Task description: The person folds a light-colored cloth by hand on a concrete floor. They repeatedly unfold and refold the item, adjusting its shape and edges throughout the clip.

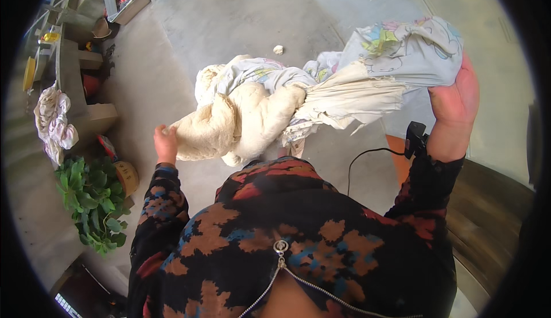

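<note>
My left hand [165, 144] grips the end of a thick roll of cream cotton wadding [206, 131]. The wadding is bunched and folded in front of my body. At the right, my right hand [458, 90] holds a pale fabric cover [366, 55] with a coloured cartoon print; its fingers are hidden by the cloth. The cover is stretched out towards that hand, and its cream underside [353, 96] shows a torn, frayed edge. Part of the printed cloth [262, 70] also lies across the wadding, joining the two bundles in the middle.
A small white tuft [278, 50] lies on the concrete floor [241, 12]. At left stand a leafy potted plant [92, 197], crumpled cloth [56, 120] and a grey bin [129, 6]. A black device [415, 137] with a cable is by my right wrist, near a brown wooden seat [490, 206].
</note>
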A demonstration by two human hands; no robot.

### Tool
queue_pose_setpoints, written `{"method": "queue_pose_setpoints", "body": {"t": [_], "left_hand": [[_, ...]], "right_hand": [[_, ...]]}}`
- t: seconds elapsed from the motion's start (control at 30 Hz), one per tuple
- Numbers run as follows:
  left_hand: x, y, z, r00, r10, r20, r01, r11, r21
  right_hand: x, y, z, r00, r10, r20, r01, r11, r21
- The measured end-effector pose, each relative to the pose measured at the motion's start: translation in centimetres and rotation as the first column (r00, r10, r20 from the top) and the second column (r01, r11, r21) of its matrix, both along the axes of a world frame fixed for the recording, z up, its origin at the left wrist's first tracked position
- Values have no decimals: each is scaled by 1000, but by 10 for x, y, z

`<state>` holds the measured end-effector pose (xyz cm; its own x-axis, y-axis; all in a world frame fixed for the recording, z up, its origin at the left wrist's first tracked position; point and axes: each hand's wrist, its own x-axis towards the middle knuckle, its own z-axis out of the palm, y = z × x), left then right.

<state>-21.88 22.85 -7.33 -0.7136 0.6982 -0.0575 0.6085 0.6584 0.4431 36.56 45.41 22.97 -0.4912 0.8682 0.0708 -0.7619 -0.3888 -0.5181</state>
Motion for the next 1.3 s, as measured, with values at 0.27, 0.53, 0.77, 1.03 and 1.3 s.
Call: {"method": "queue_pose_setpoints", "body": {"t": [0.27, 0.53, 0.77, 1.03, 1.3], "left_hand": [[229, 115, 41, 681, -708, 188, 647, 702, 298], [166, 118, 50, 320, -292, 901, 98, 956, 275], [108, 59, 143, 138, -209, 968, -262, 935, 239], [128, 41, 201, 338, -264, 903, -122, 939, 321], [135, -5, 218, 380, -226, 897, -67, 960, 270]], "right_hand": [[-61, -10, 97, 959, 270, 86, -282, 943, 175], [128, 42, 76, -21, -643, 765, 373, 705, 603], [215, 76, -161, 543, -477, 691, 765, 621, -172], [-110, -8, -259, 200, -651, 732, -325, 661, 677], [-245, -42, -317, 313, -161, 936, -616, 715, 329]]}}
